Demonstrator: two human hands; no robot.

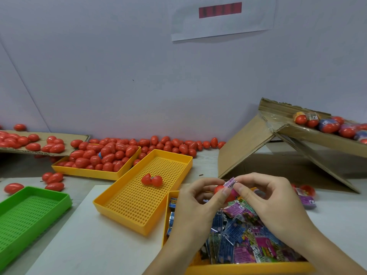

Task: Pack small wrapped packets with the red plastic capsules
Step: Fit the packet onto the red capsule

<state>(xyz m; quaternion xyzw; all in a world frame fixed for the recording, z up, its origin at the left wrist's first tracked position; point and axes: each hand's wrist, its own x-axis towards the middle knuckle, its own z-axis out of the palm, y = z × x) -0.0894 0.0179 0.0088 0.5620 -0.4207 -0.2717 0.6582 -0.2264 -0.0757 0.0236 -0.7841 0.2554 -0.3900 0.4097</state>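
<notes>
Packets in pink, blue and purple wrappers fill the yellow tray (248, 267) at the near edge of the worktop (111, 245), and I hold one pink packet (230, 182) just above that tray. My left hand (200, 203) curls round an open red capsule (219, 189), thumb and fingers gripping it. My right hand (264, 197) pinches the pink packet between thumb and forefinger, touching the capsule's mouth. Just beyond my hands lies an angled yellow perforated tray (127, 213) holding one opened capsule (152, 180), its two halves side by side. Behind that, towards the far left, another yellow tray (87, 172) is heaped with closed red capsules, and more lie loose along the far edge by the wall. A green tray (29, 213) sits at the near left corner. A cardboard ramp (309, 133) at the far right carries more capsules and packets.
</notes>
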